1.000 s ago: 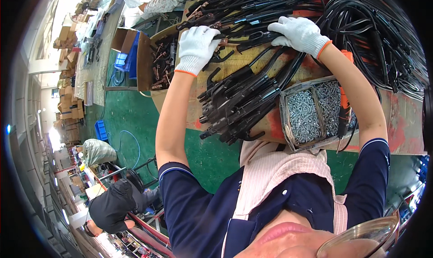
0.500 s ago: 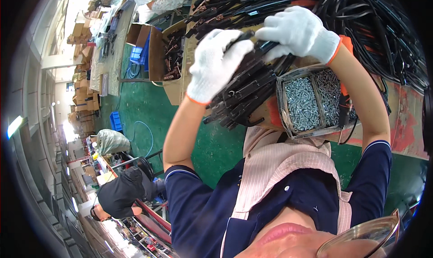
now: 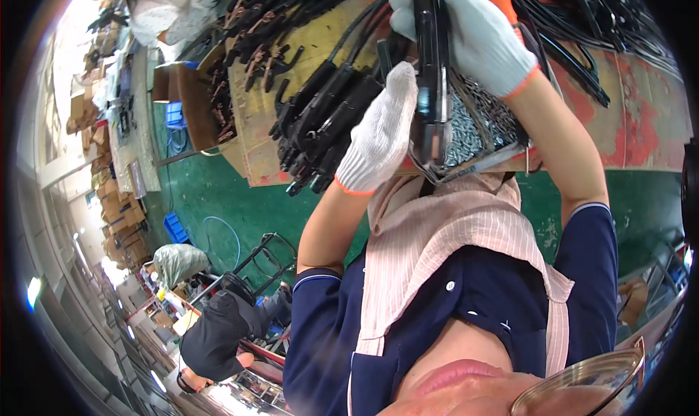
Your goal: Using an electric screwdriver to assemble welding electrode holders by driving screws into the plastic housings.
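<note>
A long black part with a coppery lower end, like a welding electrode holder (image 3: 435, 59), stands lengthwise over the screw box. My right hand (image 3: 477, 37), in a white knitted glove with an orange cuff, is closed around its upper part, the fingers curling round to the far left side. Against the lower left side rests my left hand (image 3: 380, 128), gloved alike; its thumb side shows, but its other fingers are mostly hidden. Just left of it lies a heap of similar black holders (image 3: 331, 107), with coppery ones (image 3: 269, 59) beyond. Silver screws (image 3: 460, 136) show beside the held part.
A worn table (image 3: 641, 132) with red patches runs along the far side. Black cables (image 3: 561, 16) and an orange object (image 3: 501, 1) are at upper right. Left stands a cardboard box (image 3: 186, 103) of coppery parts. A person in dark clothing (image 3: 218, 332) is at lower left.
My hands have come from above the heap to over the screw box, bringing the black holder upright in view. The whole view has shifted, with the heap now further left.
</note>
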`<state>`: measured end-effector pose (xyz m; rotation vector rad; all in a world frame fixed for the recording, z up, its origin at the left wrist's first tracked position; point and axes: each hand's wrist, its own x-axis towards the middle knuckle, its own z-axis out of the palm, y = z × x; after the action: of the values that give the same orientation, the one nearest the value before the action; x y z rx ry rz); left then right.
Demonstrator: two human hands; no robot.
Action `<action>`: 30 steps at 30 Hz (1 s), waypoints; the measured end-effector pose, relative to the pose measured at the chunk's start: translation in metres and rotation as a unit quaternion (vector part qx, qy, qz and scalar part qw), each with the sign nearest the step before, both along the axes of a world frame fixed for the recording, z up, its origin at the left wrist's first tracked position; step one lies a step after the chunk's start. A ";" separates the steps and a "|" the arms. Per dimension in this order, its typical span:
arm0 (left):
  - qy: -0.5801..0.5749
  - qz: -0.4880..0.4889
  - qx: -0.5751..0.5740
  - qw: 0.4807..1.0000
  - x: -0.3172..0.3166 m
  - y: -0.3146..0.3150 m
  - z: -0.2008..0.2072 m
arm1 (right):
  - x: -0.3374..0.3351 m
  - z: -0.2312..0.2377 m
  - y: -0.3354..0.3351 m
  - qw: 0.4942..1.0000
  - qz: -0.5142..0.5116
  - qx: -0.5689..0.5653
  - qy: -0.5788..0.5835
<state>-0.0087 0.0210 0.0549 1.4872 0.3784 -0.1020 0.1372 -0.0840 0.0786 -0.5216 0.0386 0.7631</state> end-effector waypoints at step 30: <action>0.051 0.163 -0.369 0.914 -0.022 -0.019 -0.032 | -0.048 -0.044 -0.101 0.412 -0.140 -0.710 -0.553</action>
<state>-0.0310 0.0016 0.0224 0.6594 0.5890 -0.0463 0.0897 -0.1846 0.0348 -2.5584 -0.5192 -0.3425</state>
